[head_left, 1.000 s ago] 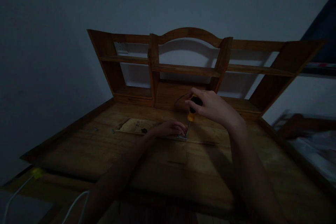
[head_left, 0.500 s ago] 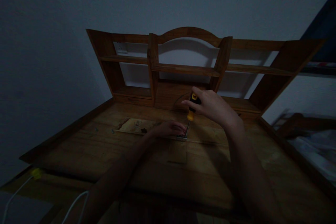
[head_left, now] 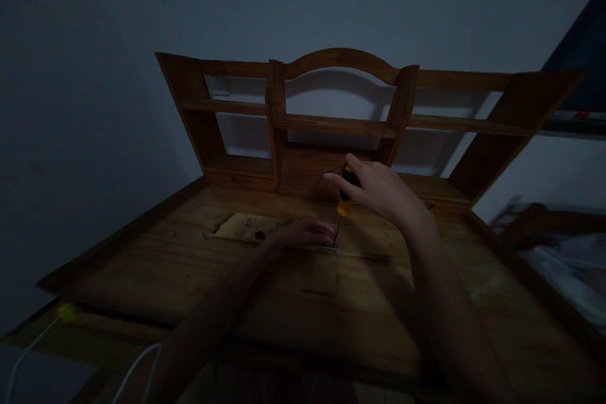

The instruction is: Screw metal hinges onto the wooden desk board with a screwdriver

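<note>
My right hand [head_left: 386, 192] is closed around the handle of a yellow-and-black screwdriver [head_left: 344, 207]. The screwdriver stands nearly upright, leaning slightly, its shaft pointing down to a thin metal piece [head_left: 326, 248] on the wooden desktop [head_left: 265, 303]. My left hand [head_left: 305, 231] lies low beside the tip, its fingers bent together against that metal piece. Whatever the left fingertips pinch is too dark and small to make out, and the screw, if any, is hidden. Left of this hand, a pale recessed strip [head_left: 241, 226] with a dark spot shows in the desktop.
A wooden shelf unit [head_left: 338, 124] rises along the back of the desk against the wall. Small bits of hardware [head_left: 173, 233] lie on the left of the desktop. A white cable [head_left: 31, 347] with a yellow end [head_left: 67, 312] hangs at the front left.
My right hand and the screwdriver handle have shifted very slightly left, with the thumb further out. My left hand stays by the screwdriver tip.
</note>
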The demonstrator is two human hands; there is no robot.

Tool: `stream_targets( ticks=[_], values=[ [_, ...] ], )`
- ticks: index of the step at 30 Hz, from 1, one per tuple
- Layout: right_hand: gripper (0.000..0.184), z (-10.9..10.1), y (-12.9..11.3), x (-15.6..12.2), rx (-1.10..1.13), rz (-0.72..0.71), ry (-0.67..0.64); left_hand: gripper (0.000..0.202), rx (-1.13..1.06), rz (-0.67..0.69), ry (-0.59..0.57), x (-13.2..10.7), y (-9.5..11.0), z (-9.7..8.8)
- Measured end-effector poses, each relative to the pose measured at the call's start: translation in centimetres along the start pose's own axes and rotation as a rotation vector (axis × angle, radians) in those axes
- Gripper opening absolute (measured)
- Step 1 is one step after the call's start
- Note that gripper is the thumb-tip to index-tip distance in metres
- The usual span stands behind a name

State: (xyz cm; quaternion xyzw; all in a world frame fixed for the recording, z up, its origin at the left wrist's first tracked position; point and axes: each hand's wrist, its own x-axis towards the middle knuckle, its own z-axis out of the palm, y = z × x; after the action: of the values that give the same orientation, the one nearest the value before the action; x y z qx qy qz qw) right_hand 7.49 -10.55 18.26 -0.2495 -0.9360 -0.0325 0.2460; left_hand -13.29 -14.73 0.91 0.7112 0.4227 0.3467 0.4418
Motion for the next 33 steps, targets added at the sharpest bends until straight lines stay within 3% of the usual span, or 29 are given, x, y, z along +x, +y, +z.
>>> stream_targets(
  ticks=[6, 13, 16, 20, 30, 33],
  values=[
    [0.022, -0.1, 0.3, 0.1, 0.058, -0.098, 0.016, 0.031, -0.023, -0.020, 0.001, 0.0, 0.1, 0.1],
    [0.029, 0.5, 0.1, 0.3, 0.053, -0.083, 0.020, 0.032, -0.004, 0.018, -0.011, 0.0, 0.9, 0.0],
    [0.023, 0.4, -0.1, 0.3, 0.074, -0.102, 0.000, 0.031, -0.023, 0.036, -0.027, 0.1, 0.8, -0.1],
    [0.027, 0.1, -0.3, 0.2, 0.106, -0.136, -0.002, 0.030, -0.072, 0.015, -0.018, 0.1, 0.5, -0.1],
    [0.032, 0.3, 0.0, 0.2, 0.096, -0.042, 0.007, 0.031, -0.118, -0.004, -0.007, -0.1, 1.0, 0.1],
    [0.025, 0.1, 0.0, 0.2, 0.115, -0.066, 0.004, 0.031, -0.150, -0.022, 0.011, -0.1, 0.9, 0.2]
  ],
)
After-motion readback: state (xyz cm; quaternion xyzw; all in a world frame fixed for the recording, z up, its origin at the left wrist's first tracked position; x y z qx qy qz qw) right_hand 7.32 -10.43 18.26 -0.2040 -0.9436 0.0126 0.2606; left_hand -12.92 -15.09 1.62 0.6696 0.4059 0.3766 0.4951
